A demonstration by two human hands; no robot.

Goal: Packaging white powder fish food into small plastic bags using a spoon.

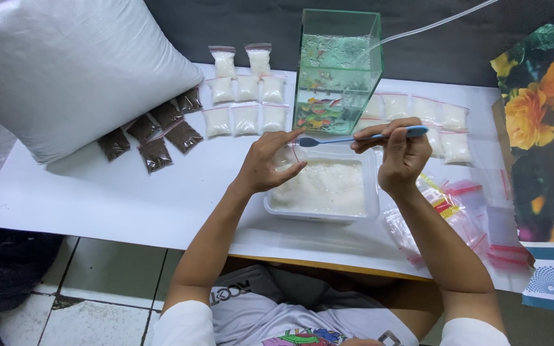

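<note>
Small clear bag [288,156] pinched open in left hand [265,163], held above clear tub [371,192] of white grains on table [129,186]. Blue spoon [361,137] gripped by its handle in right hand [403,157], bowl touching bag mouth. Behind, glass tank [338,70] with water and coloured pieces. Filled white bags [246,102] in rows beside tank; dark-filled bags [155,134] near big white sack [65,70]. Empty zip bags [469,211] heaped at right.

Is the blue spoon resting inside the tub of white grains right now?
No. The right hand holds the spoon level above the tub, its bowl at the small bag in the left hand.
</note>
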